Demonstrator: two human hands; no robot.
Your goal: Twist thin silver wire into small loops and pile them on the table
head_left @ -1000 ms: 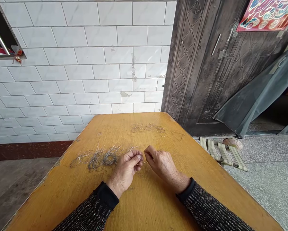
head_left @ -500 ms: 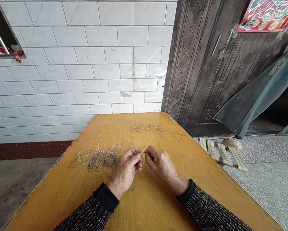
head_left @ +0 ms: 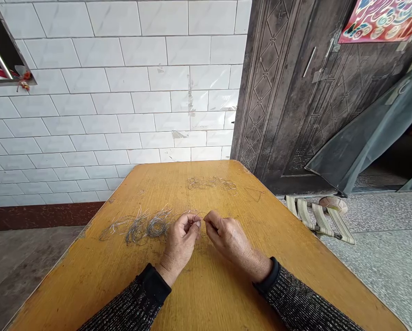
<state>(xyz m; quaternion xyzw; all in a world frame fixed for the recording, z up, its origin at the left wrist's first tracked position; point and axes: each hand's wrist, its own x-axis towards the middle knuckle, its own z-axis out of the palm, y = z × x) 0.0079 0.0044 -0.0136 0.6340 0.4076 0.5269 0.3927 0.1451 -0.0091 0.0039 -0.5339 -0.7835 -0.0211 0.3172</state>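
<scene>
My left hand (head_left: 180, 243) is closed, thumb against fingertips, on a thin wire (head_left: 202, 213). Close beside it, my right hand (head_left: 230, 238) pinches the same wire between thumb and bent forefinger. Only a short bit of the wire shows in the small gap between the hands; the rest is hidden by the fingers. Just left of my left hand lies a coiled bundle of grey wire (head_left: 156, 226), with looser wire loops (head_left: 118, 225) farther left. Past both hands, a row of thin wire loops (head_left: 211, 183) rests on the wooden table (head_left: 206, 294).
A bent piece of wire (head_left: 254, 193) lies near the table's right edge. A white tiled wall (head_left: 123, 92) stands behind the table, with a dark carved door (head_left: 295, 101) at right. On the floor to the right is a striped strap stool (head_left: 319, 218).
My left hand has turned slightly, its fingers curling in more, and the right hand has shifted a little to the left. The wire bundles lie as before.
</scene>
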